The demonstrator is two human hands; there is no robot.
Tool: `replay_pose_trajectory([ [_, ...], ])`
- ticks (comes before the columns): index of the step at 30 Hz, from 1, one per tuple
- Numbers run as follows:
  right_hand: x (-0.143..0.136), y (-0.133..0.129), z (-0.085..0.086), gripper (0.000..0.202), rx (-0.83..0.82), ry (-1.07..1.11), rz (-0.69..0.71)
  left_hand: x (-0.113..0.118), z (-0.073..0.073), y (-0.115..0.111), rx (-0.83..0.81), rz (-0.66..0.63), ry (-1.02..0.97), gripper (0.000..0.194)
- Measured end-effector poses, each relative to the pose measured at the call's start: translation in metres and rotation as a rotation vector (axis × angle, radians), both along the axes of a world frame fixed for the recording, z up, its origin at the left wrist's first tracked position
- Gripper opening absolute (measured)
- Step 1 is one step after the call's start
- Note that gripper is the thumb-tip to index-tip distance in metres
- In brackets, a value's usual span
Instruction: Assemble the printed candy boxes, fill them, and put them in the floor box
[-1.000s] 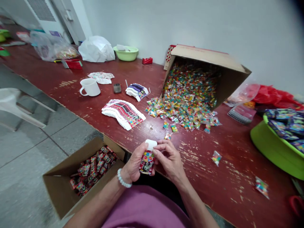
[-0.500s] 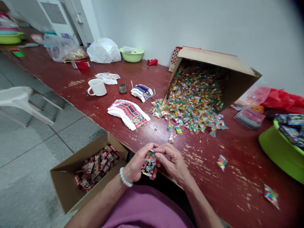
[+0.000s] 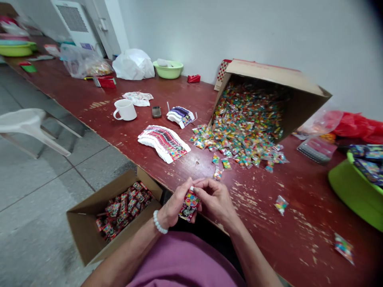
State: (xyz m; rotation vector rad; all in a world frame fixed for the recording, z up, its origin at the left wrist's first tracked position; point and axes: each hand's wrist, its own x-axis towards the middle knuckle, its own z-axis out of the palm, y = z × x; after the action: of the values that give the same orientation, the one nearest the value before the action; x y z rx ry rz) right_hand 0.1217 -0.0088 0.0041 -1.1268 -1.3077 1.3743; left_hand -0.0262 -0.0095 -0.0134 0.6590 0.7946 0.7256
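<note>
A small printed candy box (image 3: 189,205), red and black with colourful pictures, is held upright over the table's front edge. My left hand (image 3: 176,205) wraps round it from the left, a pale bead bracelet on the wrist. At the box's top end, the thumb and fingers of my right hand (image 3: 214,199) pinch a white flap. Beyond my hands lies a fanned row of flat red boxes (image 3: 164,143). Small clear packets of coloured candy (image 3: 239,139) spill from a tipped carton (image 3: 275,69). A single packet (image 3: 218,173) lies just past my right hand.
On the floor at left, an open carton (image 3: 86,227) holds many filled red boxes (image 3: 124,207). The red table (image 3: 239,215) also carries a white mug (image 3: 125,110), purple flat boxes (image 3: 180,116) and a green basin (image 3: 353,195) at right. A white stool (image 3: 26,119) stands left.
The white flap at the box's top now shows between my right thumb and fingers, and the box has turned slightly. The whole view has shifted a little.
</note>
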Motion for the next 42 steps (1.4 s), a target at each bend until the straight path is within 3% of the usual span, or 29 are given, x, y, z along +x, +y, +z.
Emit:
replay_pose_trajectory([
  [5,0.002,-0.019,-0.001,0.013,0.348,-0.305,0.067,-0.002,-0.001,0.002,-0.140,0.052,-0.189,0.034],
  [9,-0.006,-0.031,-0.013,0.074,0.556,-0.716,0.047,0.001,-0.003,0.004,-0.164,0.216,-0.235,0.024],
  [11,-0.009,-0.031,-0.020,0.085,0.637,-0.847,0.022,0.003,-0.004,0.004,-0.163,0.274,-0.219,0.023],
  [14,-0.013,-0.025,-0.029,0.079,0.739,-0.871,0.017,0.004,-0.009,0.002,-0.169,0.304,-0.206,0.026],
  [17,-0.020,-0.019,-0.029,0.082,0.771,-0.762,0.105,-0.003,-0.011,-0.004,-0.191,0.266,-0.183,0.042],
  [19,-0.023,-0.016,-0.026,0.092,0.718,-0.682,0.186,-0.021,-0.008,-0.010,-0.088,0.243,0.013,0.052],
  [22,-0.016,-0.007,-0.029,0.086,0.610,-0.621,0.206,-0.075,0.004,-0.022,0.177,0.310,0.498,0.055],
  [26,0.011,0.012,-0.057,0.054,0.519,-0.627,-0.016,-0.164,0.031,-0.036,0.255,0.400,0.815,0.038],
  [29,0.024,0.020,-0.079,0.041,0.456,-0.647,-0.121,-0.191,0.040,-0.029,0.339,0.414,1.000,0.036],
  [32,0.023,0.021,-0.086,0.033,0.528,-0.742,-0.125,-0.172,0.028,0.008,0.487,0.416,1.133,0.038],
  [37,0.020,0.018,-0.080,0.021,0.594,-0.728,-0.095,-0.106,0.000,0.090,0.737,0.362,1.404,0.044],
  [39,0.020,0.018,-0.080,0.018,0.598,-0.703,-0.104,-0.087,-0.005,0.109,0.815,0.328,1.507,0.048],
  [42,0.019,0.020,-0.081,0.016,0.593,-0.688,-0.119,-0.071,-0.008,0.122,0.887,0.246,1.618,0.046],
])
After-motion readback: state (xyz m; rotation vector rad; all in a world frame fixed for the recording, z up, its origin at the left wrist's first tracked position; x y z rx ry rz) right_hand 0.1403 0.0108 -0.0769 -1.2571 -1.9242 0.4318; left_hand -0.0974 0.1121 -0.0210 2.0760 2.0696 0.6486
